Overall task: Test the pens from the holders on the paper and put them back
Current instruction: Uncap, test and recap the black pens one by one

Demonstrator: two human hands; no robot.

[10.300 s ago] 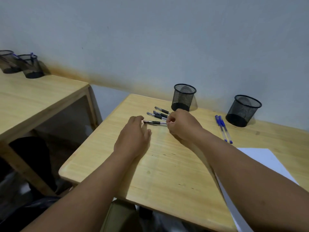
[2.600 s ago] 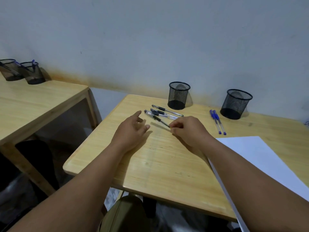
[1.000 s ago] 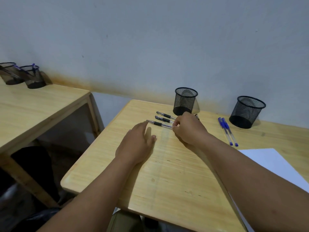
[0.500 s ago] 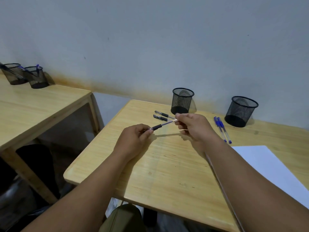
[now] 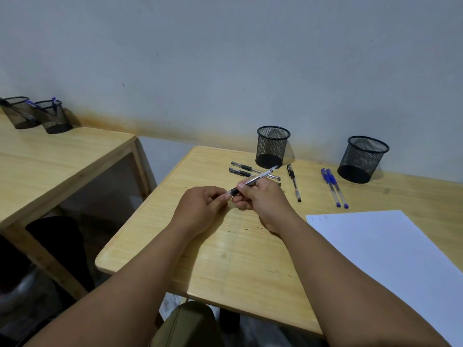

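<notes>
Two black mesh holders stand at the back of the wooden table (image 5: 225, 259), near the wall: the left holder (image 5: 272, 147) and the right holder (image 5: 361, 159), well apart from each other. Both are upright, and nothing shows above either rim. On a second table (image 5: 50, 156) to the left stand two more mesh cups (image 5: 37, 115), touching each other — blue-capped pens poke out of them.

The pens from the near holders lie on the table. Two black pens (image 5: 246, 170) lie side by side just in front of the left holder, a third black pen (image 5: 293, 182) lies apart to their right, and two blue pens (image 5: 334, 188) lie together in front of the right holder. A white sheet of paper (image 5: 390, 256) lies at the right of the table, with a few faint marks near its top left corner.

The right hand (image 5: 263, 201) grips the clear barrel of a black pen (image 5: 258, 180) between thumb and fingers, holding it tilted above the table, its back end pointing toward the left holder. The left hand (image 5: 200, 209) is curled, its thumb and fingertips pinching the dark front end of the same pen — whether a cap is on that end cannot be told.
</notes>
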